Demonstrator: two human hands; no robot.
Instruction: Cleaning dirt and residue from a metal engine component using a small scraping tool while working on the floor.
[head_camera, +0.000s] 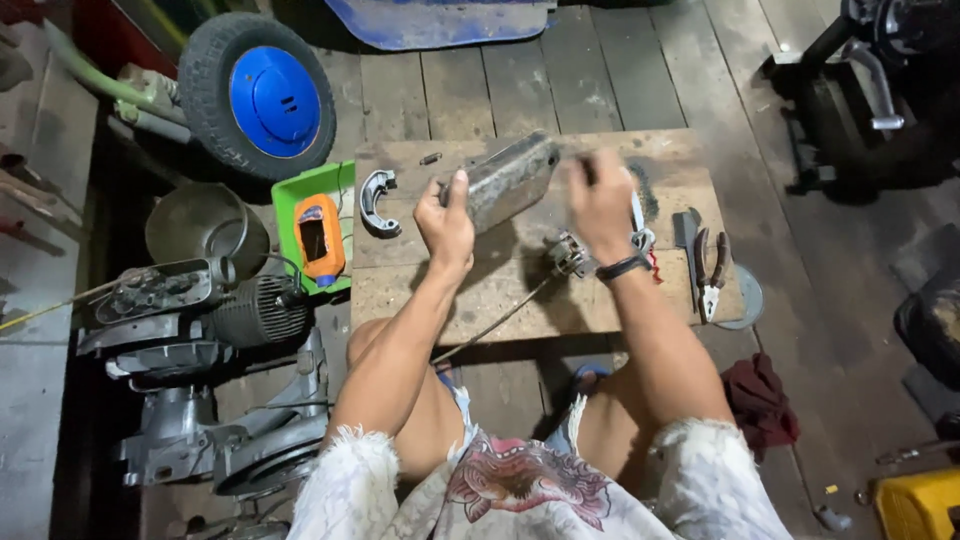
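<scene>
My left hand (445, 222) grips one end of a long grey metal casing (508, 180) and holds it tilted over a low wooden board (520, 290). My right hand (600, 200) is blurred just right of the casing's far end; its fingers look closed, and I cannot tell whether it holds anything. A black band is on that wrist. A small metal motor part (568, 256) with a thin rod lies on the board below my right hand. A curved grey brake shoe (375, 203) lies left of my left hand.
Pliers with red handles (711, 275) and a flat blade (686, 236) lie at the board's right end. A green tray (300, 190) holds an orange meter (319, 240). A blue-hubbed wheel (262, 95), a metal bowl (205, 225) and engine parts (200, 320) crowd the left.
</scene>
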